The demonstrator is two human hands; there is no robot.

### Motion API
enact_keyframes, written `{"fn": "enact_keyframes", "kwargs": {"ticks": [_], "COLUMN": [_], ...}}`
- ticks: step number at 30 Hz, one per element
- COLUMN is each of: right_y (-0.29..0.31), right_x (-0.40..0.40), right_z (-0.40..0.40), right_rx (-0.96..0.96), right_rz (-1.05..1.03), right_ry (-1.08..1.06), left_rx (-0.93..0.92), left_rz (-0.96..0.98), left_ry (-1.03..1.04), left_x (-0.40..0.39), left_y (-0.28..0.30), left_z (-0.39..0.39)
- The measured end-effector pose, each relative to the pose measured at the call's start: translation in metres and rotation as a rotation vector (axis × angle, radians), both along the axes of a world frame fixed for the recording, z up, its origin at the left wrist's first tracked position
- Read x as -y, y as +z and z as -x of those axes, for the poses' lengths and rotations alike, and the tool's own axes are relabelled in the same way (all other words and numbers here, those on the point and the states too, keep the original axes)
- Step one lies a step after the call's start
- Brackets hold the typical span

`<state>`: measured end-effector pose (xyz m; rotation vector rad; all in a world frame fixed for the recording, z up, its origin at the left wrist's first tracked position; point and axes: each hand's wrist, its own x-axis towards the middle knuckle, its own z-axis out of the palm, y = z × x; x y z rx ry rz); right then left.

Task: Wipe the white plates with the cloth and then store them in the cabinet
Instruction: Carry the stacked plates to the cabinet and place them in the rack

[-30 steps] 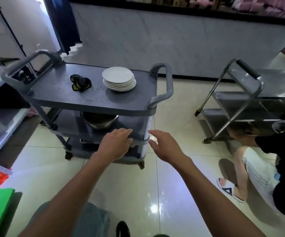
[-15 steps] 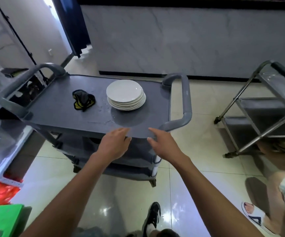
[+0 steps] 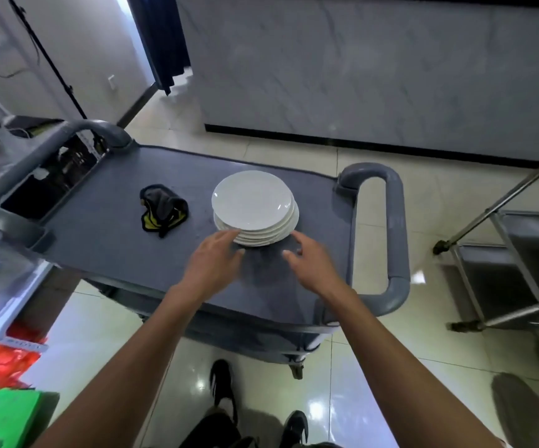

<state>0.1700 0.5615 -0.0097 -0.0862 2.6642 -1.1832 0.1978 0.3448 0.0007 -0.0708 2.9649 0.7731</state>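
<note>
A stack of several white plates (image 3: 252, 202) stands on the top shelf of a grey plastic cart (image 3: 106, 240). A crumpled dark grey and yellow cloth (image 3: 162, 210) lies on the shelf just left of the stack. My left hand (image 3: 214, 260) reaches over the shelf with fingers spread, its fingertips at the stack's near left edge. My right hand (image 3: 312, 258) hovers at the stack's near right side, fingers relaxed and holding nothing. Both hands are blurred by motion.
The cart has looped grey handles at its left (image 3: 19, 176) and right (image 3: 396, 240) ends. A steel trolley (image 3: 504, 247) stands to the right. A marble-faced counter wall (image 3: 375, 69) runs behind. Shelving and red and green items (image 3: 0, 392) sit at the left. My shoes (image 3: 223, 386) are below.
I have stepped closer to the cart. Both hands moved forward from the cart's near edge over the shelf to the plate stack.
</note>
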Motion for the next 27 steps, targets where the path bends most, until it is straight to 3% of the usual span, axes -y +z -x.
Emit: {"fn": "enact_keyframes", "kwargs": {"ticks": [13,20,27], "right_y": [-0.016,-0.030,-0.040], "right_x": [0.064,0.073,0.076], "right_z": [0.102,0.119,0.126], "right_rx": [0.082,0.118,0.139], "right_rz": [0.012,-0.021,-0.060], "right_ry": [-0.354,-0.484,-0.550], "left_rx": [0.131,0.199,0.192], "left_rz": [-0.120,-0.141,-0.251], "left_ry": [-0.047,-0.137,-0.095], "left_x": [0.075,0.075,0.079], "left_y": [-0.044,-0.063,-0.072], "left_z": [0.157,0.191,0.196]}}
